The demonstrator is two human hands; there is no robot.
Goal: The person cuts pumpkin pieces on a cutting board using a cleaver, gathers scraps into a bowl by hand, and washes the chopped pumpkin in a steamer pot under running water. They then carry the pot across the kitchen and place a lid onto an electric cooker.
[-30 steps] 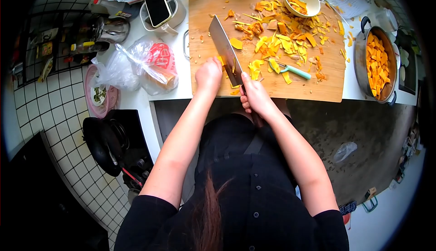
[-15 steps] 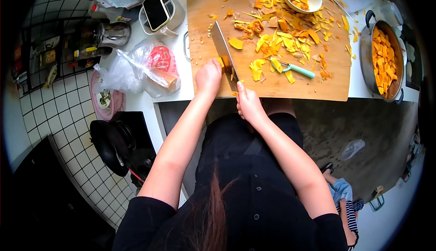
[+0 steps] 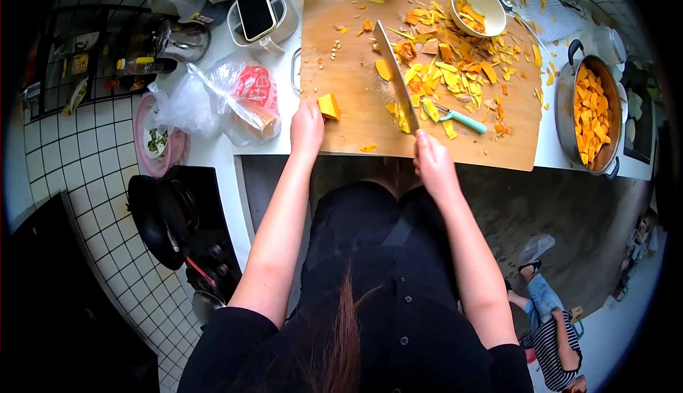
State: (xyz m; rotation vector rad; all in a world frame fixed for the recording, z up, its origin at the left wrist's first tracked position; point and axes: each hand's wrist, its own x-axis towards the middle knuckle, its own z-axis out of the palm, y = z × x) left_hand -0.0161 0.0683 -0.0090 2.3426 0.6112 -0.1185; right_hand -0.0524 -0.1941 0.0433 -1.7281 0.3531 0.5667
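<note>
Right hand (image 3: 435, 162) grips broad grey metal cleaver (image 3: 397, 76); left hand (image 3: 307, 126), fingers curled, against blocky orange-yellow pumpkin chunk (image 3: 329, 106), near-left on brown wooden board (image 3: 356, 126), grip unclear. Best: fingertips tucked, chunk steady, blade vertical.

The knife (image 3: 398, 73) no longer stands right against the orange chunk (image 3: 329, 106); it has swung to the right and now lies across the edge of the peelings (image 3: 448, 76), near the green-handled peeler (image 3: 466, 119), its blade showing narrower than a second ago. The right hand (image 3: 434, 162) has moved rightward with its handle, while the left hand (image 3: 307, 130) has drawn nearer the left side of the cutting board (image 3: 348, 73), taking the chunk along, so a wide gap now parts the two hands. Another person in a striped top (image 3: 551, 350), out of view at first and then partly visible, now shows more fully at lower right, a foot just beside the plastic bag (image 3: 537, 248) on the floor.
</note>
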